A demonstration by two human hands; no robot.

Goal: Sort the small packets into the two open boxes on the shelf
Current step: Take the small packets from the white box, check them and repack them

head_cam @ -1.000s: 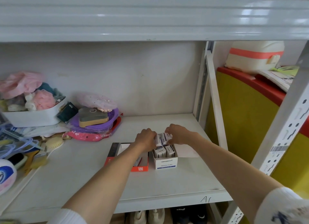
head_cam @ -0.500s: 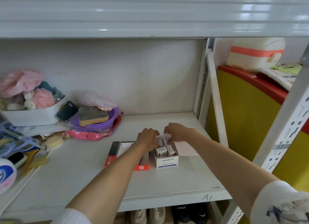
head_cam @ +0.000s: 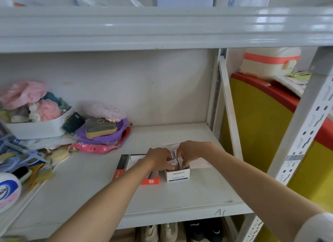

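Note:
A white box marked PAPER CLIPS stands open on the grey shelf. Just left of it lies a flat red and black box, also open. Small white packets stand upright inside the white box. My left hand and my right hand both reach down into the white box, fingers closed around the packets. How many packets each hand holds is hidden by the fingers.
A purple bag with a brown pouch and a red packet lie behind the boxes at left. A white bin of soft items and cluttered tools fill the far left. A shelf upright stands right.
Both hands have lowered from holding packets above the white box to pressing them down inside it. The camera has tilted down a little.

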